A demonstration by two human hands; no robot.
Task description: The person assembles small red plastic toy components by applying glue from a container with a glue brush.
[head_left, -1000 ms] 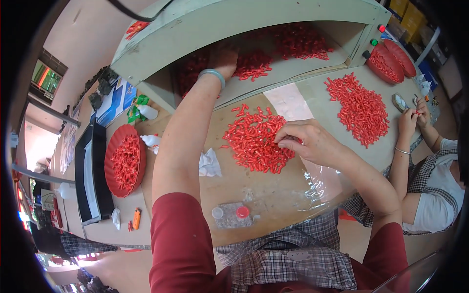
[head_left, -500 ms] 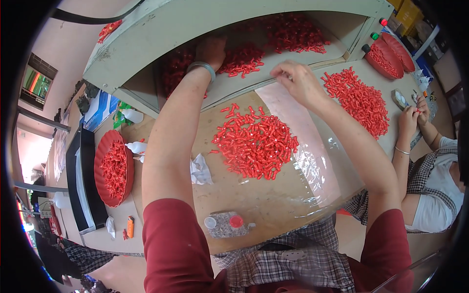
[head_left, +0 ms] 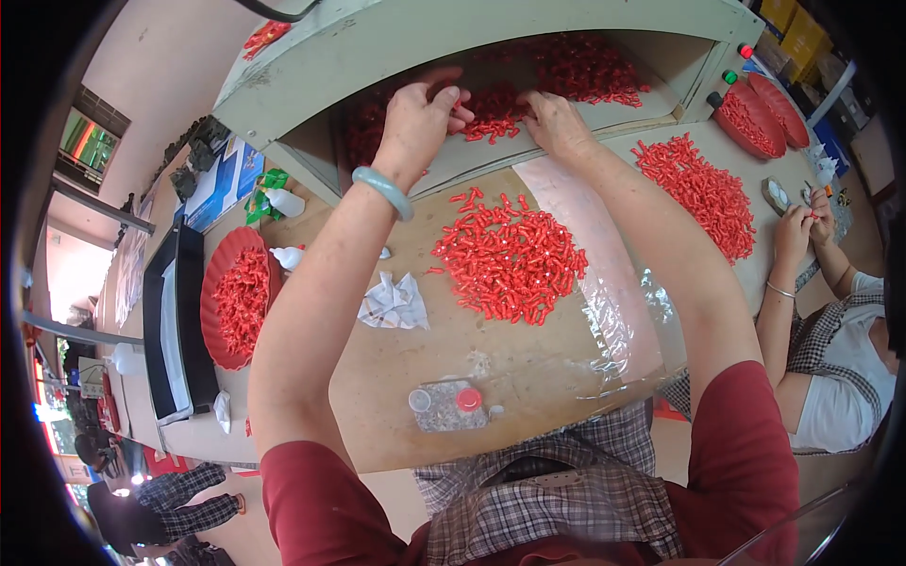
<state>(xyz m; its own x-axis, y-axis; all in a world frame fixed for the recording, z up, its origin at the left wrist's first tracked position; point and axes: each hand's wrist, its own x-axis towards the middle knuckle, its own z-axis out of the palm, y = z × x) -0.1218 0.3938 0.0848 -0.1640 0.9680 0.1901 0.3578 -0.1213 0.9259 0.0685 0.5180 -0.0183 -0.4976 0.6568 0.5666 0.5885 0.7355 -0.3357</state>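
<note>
Near the top centre, my left hand pinches a few small red pieces in its grip inside the machine tray; my right hand rests spread on them. Loose pinching could spill some onto the bench.

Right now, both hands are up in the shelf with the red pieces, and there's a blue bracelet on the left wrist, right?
Not blue: the head view shows a pale green bangle on the left wrist. Both the left hand and right hand are indeed in the shelf opening among the red pieces.
</note>
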